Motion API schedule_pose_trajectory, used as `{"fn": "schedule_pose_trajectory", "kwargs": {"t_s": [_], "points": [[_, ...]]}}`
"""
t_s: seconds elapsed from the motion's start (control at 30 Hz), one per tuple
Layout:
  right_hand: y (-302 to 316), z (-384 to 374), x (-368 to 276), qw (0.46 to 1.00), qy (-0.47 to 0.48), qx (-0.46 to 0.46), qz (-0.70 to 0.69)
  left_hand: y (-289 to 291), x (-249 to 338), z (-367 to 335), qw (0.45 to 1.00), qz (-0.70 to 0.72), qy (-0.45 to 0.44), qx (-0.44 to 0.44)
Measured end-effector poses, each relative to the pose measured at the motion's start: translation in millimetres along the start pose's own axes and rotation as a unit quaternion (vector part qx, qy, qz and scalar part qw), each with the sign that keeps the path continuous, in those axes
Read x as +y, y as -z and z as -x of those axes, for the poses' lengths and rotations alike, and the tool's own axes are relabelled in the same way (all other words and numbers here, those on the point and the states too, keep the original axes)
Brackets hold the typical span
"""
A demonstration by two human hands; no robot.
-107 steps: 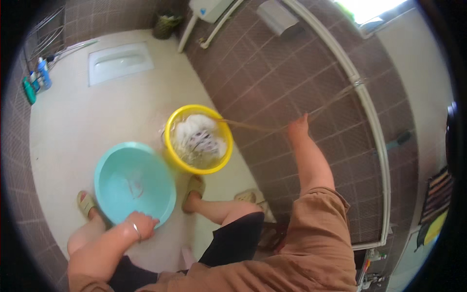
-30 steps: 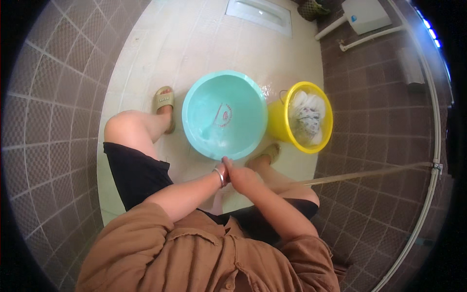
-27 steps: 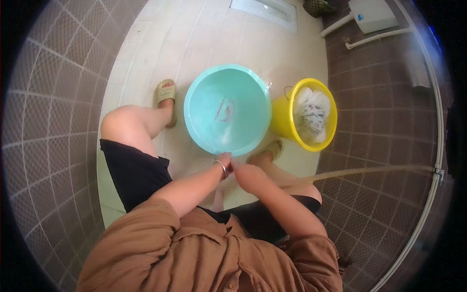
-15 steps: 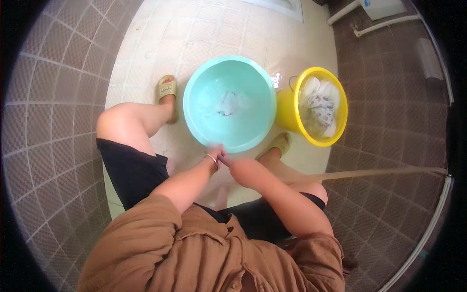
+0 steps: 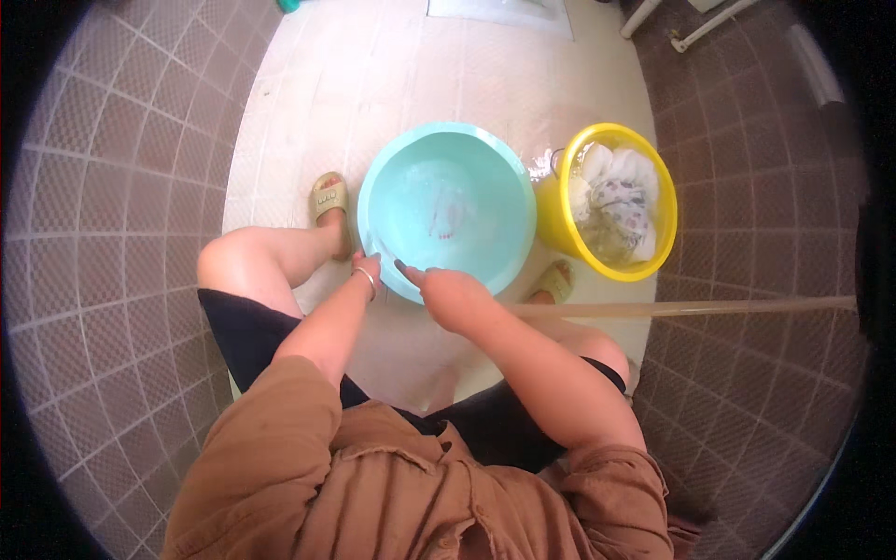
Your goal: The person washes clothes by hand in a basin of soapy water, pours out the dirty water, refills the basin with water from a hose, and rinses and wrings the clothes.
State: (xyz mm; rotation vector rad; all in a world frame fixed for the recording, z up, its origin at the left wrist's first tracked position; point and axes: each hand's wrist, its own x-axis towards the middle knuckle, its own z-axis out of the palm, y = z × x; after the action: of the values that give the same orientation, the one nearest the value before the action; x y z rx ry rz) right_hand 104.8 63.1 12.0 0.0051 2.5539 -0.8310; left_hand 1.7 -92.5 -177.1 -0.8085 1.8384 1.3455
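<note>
A light turquoise basin point(image 5: 511, 159) stands on the floor between my feet, with a little clear water and a printed pattern on its bottom. My left hand point(image 5: 367, 268), wearing a bangle, is at the basin's near-left rim with its fingers closed around the edge. In my right hand point(image 5: 453, 294) is a pale hose point(image 5: 672, 309), its dark end pointing left over the near rim. A glassy streak of water shows along the basin's wall in front of that end. The hose runs under my right forearm and off to the right wall.
Right of the basin a yellow bucket point(image 5: 553, 219) holds water and white patterned cloth point(image 5: 621, 201). Brown tiled walls point(image 5: 121, 261) rise on both sides. White pipes point(image 5: 714, 26) run at the far right, and a white floor fixture point(image 5: 499, 11) lies at the back.
My left hand has parted from my right and moved left onto the basin's rim. The hose end has swung left. The whole view has shifted slightly.
</note>
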Motion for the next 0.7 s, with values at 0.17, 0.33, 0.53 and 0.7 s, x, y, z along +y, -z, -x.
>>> {"fn": "schedule_pose_trajectory", "kwargs": {"t_s": [0.17, 0.33, 0.53, 0.7], "points": [[2, -3, 10, 0.997, -0.004, 0.075, 0.016, -22, 0, 50, 0.999, -0.044, -0.014, -0.019], [10, -12, 41, 0.972, -0.104, 0.207, -0.052, -17, -5, 85, 0.996, -0.060, -0.024, -0.067], [24, 19, 61, 0.949, -0.219, 0.219, -0.051, 4, -18, 63, 0.994, -0.012, -0.025, -0.108], [23, 58, 73, 0.942, -0.252, 0.219, -0.038, -4, 1, 81, 0.995, -0.038, -0.033, -0.081]]}}
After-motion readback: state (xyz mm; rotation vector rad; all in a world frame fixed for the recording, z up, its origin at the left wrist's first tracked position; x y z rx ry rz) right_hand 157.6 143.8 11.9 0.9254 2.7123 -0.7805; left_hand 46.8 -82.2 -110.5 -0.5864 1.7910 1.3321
